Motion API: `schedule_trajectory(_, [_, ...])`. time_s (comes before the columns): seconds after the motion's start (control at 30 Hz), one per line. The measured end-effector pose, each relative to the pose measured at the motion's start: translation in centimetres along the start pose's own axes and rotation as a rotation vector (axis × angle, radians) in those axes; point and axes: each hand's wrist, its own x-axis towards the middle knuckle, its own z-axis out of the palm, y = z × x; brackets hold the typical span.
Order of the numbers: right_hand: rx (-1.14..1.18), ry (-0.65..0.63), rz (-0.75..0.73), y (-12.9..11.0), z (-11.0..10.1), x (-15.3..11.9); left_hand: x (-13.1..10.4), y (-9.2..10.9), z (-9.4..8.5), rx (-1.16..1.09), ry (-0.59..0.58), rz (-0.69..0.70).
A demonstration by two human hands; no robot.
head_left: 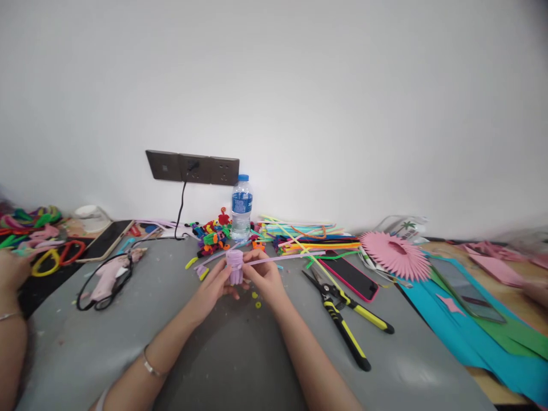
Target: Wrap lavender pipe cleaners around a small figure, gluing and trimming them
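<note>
A small lilac bundle of pipe cleaners (235, 266), wound round at its top, stands upright between my two hands above the grey mat. My left hand (217, 284) holds its left side, with fingers wrapped behind it. On the right side, my right hand (264, 276) pinches a lilac pipe cleaner (295, 258) close to the bundle; its long free end stretches out to the right. Small yellow bits (257, 305) lie on the mat just below my hands.
Behind my hands are a water bottle (242, 208) and colourful pipe cleaners (319, 234). Yellow-black pliers (342, 319) and a pink-edged phone (351, 277) lie right, a glue gun (106, 279) left. Other people's hands show at the far left (15, 271) and right edge.
</note>
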Motion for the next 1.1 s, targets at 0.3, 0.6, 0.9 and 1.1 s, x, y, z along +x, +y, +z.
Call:
schedule_trajectory(0.3, [-0.071, 0.042, -0.044, -0.4, 0.2, 0.1, 0.1, -0.7, -0.3, 0.002, -0.045, 0.022])
schedule_trajectory(0.6, [-0.064, 0.059, -0.052, -0.3, 0.3, 0.1, -0.3, -0.2, 0.1, 0.167, 0.010, 0.082])
schedule_trajectory(0.9, [-0.067, 0.019, -0.054, -0.2, 0.3, 0.0, 0.0, -0.1, 0.2, 0.264, 0.054, 0.088])
schedule_trajectory(1.1, [-0.111, 0.038, -0.118, -0.5, 0.6, 0.1, -0.3, 0.3, 0.4, 0.259, 0.057, 0.092])
